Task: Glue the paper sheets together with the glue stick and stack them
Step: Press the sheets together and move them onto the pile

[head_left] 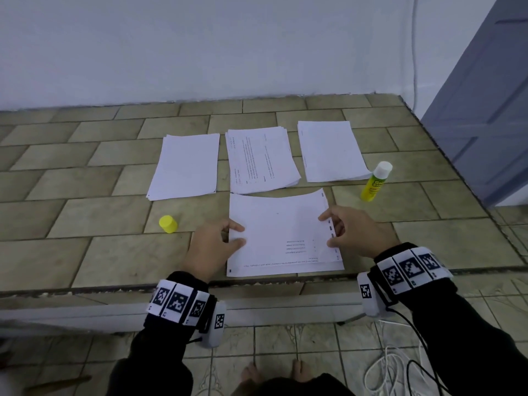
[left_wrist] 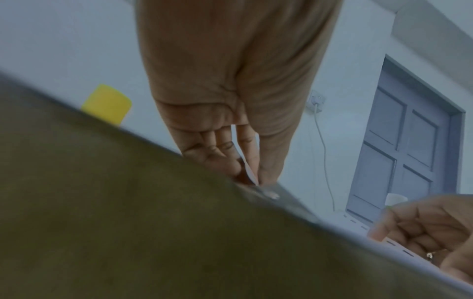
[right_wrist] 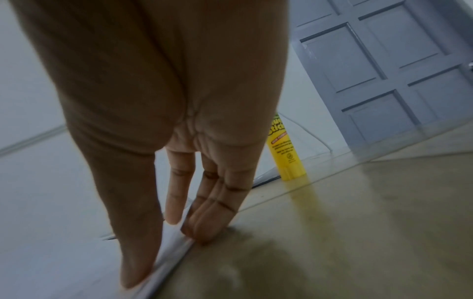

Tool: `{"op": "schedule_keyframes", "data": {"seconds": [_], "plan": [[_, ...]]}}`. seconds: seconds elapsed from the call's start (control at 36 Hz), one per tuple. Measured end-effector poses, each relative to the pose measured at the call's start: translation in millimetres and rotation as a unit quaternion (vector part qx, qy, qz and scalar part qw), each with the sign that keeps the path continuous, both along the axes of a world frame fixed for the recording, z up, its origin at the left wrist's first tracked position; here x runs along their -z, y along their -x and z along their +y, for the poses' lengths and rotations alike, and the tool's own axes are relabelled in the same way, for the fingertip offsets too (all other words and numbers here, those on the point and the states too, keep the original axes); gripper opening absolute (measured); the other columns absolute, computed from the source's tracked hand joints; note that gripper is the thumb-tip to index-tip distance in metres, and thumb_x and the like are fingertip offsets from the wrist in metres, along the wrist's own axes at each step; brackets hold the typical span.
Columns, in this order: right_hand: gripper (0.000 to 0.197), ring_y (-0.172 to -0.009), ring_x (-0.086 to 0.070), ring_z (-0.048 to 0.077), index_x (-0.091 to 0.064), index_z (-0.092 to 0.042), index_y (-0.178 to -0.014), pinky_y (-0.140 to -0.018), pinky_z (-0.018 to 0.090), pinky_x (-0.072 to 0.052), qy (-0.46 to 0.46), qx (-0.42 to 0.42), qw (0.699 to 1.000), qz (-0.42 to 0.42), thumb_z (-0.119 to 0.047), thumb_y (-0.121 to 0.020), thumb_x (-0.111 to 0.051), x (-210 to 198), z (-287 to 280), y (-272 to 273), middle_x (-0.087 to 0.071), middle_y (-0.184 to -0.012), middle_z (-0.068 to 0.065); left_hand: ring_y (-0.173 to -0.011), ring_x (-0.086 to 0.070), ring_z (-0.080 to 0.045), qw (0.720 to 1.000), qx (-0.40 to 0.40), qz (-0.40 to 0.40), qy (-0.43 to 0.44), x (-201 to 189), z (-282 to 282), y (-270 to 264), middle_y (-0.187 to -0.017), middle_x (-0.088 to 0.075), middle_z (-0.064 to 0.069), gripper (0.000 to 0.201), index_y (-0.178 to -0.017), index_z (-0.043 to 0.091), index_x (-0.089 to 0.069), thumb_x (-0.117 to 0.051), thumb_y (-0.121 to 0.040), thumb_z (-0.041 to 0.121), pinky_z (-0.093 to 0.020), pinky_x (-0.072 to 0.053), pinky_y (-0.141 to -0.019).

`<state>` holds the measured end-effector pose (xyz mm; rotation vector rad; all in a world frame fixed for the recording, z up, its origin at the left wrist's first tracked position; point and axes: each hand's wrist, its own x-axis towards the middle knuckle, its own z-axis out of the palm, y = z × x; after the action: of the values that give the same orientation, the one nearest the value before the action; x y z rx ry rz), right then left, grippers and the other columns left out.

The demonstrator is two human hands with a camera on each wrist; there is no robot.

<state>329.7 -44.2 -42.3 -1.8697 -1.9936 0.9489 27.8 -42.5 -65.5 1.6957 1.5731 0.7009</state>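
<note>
A printed paper sheet (head_left: 280, 232) lies near the tiled table's front edge on top of another sheet (head_left: 285, 272), and its far edge curls up. My left hand (head_left: 233, 235) pinches the top sheet's left edge between thumb and fingers, seen close up in the left wrist view (left_wrist: 252, 174). My right hand (head_left: 328, 228) holds its right edge, thumb on top, fingertips (right_wrist: 202, 232) at the edge against the table. The glue stick (head_left: 374, 184) (right_wrist: 287, 157) stands uncapped to the right. Its yellow cap (head_left: 168, 224) (left_wrist: 106, 104) lies to the left.
Three paper stacks sit behind: blank left (head_left: 185, 167), printed middle (head_left: 261, 160), blank right (head_left: 331, 151). The table's front edge (head_left: 114, 287) runs just below the sheets. A grey door (head_left: 491, 110) stands at the right, with cables (head_left: 400, 367) on the floor.
</note>
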Motion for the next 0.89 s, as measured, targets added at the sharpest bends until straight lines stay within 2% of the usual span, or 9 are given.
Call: {"op": "schedule_keyframes", "data": {"seconds": [0.06, 0.17, 0.22, 0.28, 0.33, 0.42, 0.56, 0.69, 0.89], "plan": [[0.049, -0.078, -0.057, 0.010, -0.058, -0.019, -0.116, -0.064, 0.014, -0.043, 0.006, -0.005, 1.000, 0.000, -0.007, -0.074, -0.079, 0.1, 0.1, -0.7, -0.058, -0.097, 0.001, -0.079, -0.060, -0.001, 1.000, 0.000, 0.005, -0.002, -1.5, -1.1, -0.9, -0.083, -0.064, 0.015, 0.018, -0.096, 0.025, -0.068, -0.077, -0.085, 0.015, -0.004, -0.040, -0.060], [0.050, -0.076, -0.055, 0.009, -0.058, -0.021, -0.113, -0.064, 0.014, -0.043, 0.006, -0.012, 1.000, 0.000, -0.008, -0.071, -0.082, -0.5, -0.7, -1.1, -0.053, -0.096, -0.001, -0.088, -0.064, 0.003, 1.000, 0.003, -0.030, 0.005, -1.9, -0.9, -0.3, -0.097, -0.066, 0.016, 0.024, -0.097, 0.026, -0.066, -0.078, -0.083, 0.011, -0.006, -0.047, -0.070], [0.051, -0.076, -0.055, 0.008, -0.057, -0.023, -0.112, -0.065, 0.014, -0.043, 0.008, -0.012, 1.000, 0.004, -0.008, -0.071, -0.082, -1.0, -2.6, -1.5, -0.050, -0.096, -0.003, -0.081, -0.063, 0.008, 0.999, 0.003, -0.037, 0.006, -2.9, -2.5, -0.2, -0.093, -0.066, 0.014, 0.026, -0.098, 0.025, -0.066, -0.078, -0.082, 0.009, -0.006, -0.047, -0.068], [0.052, -0.076, -0.054, 0.008, -0.056, -0.023, -0.113, -0.065, 0.013, -0.042, 0.006, -0.014, 1.000, 0.007, -0.008, -0.071, -0.082, -0.8, -4.7, -2.3, -0.048, -0.097, -0.004, -0.071, -0.059, 0.014, 0.999, 0.004, -0.037, -0.003, -3.4, -3.8, -0.3, -0.083, -0.062, 0.015, 0.025, -0.099, 0.020, -0.067, -0.078, -0.082, 0.006, -0.004, -0.044, -0.064], [0.052, -0.078, -0.055, 0.009, -0.058, -0.022, -0.116, -0.066, 0.012, -0.043, 0.001, -0.013, 1.000, 0.011, -0.008, -0.071, -0.082, 0.3, -6.8, -3.8, -0.049, -0.100, -0.002, -0.070, -0.057, 0.016, 0.999, 0.004, -0.031, -0.011, -2.4, -4.4, -0.1, -0.083, -0.059, 0.018, 0.024, -0.099, 0.018, -0.068, -0.078, -0.081, 0.006, -0.003, -0.042, -0.063], [0.054, -0.083, -0.057, 0.009, -0.058, -0.020, -0.120, -0.066, 0.011, -0.047, -0.002, -0.009, 1.000, 0.013, -0.011, -0.073, -0.082, 2.5, -9.4, -5.8, -0.051, -0.105, -0.001, -0.073, -0.058, 0.012, 0.999, 0.003, -0.035, -0.009, 1.0, -3.7, 2.2, -0.090, -0.063, 0.016, 0.026, -0.098, 0.023, -0.068, -0.080, -0.080, 0.009, -0.004, -0.044, -0.064], [0.056, -0.079, -0.058, 0.006, -0.060, -0.017, -0.120, -0.067, 0.007, -0.047, -0.007, -0.007, 0.999, 0.033, -0.006, -0.070, -0.083, 4.2, -11.4, -8.0, -0.052, -0.108, 0.004, -0.071, -0.058, 0.006, 0.999, 0.005, -0.046, -0.004, 5.1, -4.6, 3.8, -0.087, -0.064, 0.013, 0.029, -0.092, 0.030, -0.066, -0.081, -0.078, 0.009, -0.014, -0.048, -0.068], [0.057, -0.081, -0.059, 0.007, -0.060, -0.018, -0.121, -0.069, 0.010, -0.048, -0.005, -0.009, 0.999, 0.031, -0.006, -0.070, -0.083, 3.9, -11.9, -8.8, -0.052, -0.107, 0.001, -0.068, -0.056, 0.007, 0.999, 0.007, -0.051, -0.013, 10.5, -3.8, 6.4, -0.081, -0.060, 0.013, 0.027, -0.096, 0.023, -0.069, -0.082, -0.077, 0.008, -0.010, -0.045, -0.066], [0.057, -0.085, -0.058, 0.007, -0.060, -0.020, -0.120, -0.070, 0.008, -0.047, -0.002, -0.017, 0.999, 0.032, -0.007, -0.069, -0.083, 4.1, -11.8, -10.7, -0.051, -0.107, -0.001, -0.074, -0.059, 0.000, 0.998, 0.021, -0.057, -0.025, 14.2, -2.8, 9.0, -0.087, -0.064, 0.011, 0.032, -0.092, 0.034, -0.067, -0.082, -0.077, 0.011, -0.014, -0.050, -0.069]]}}
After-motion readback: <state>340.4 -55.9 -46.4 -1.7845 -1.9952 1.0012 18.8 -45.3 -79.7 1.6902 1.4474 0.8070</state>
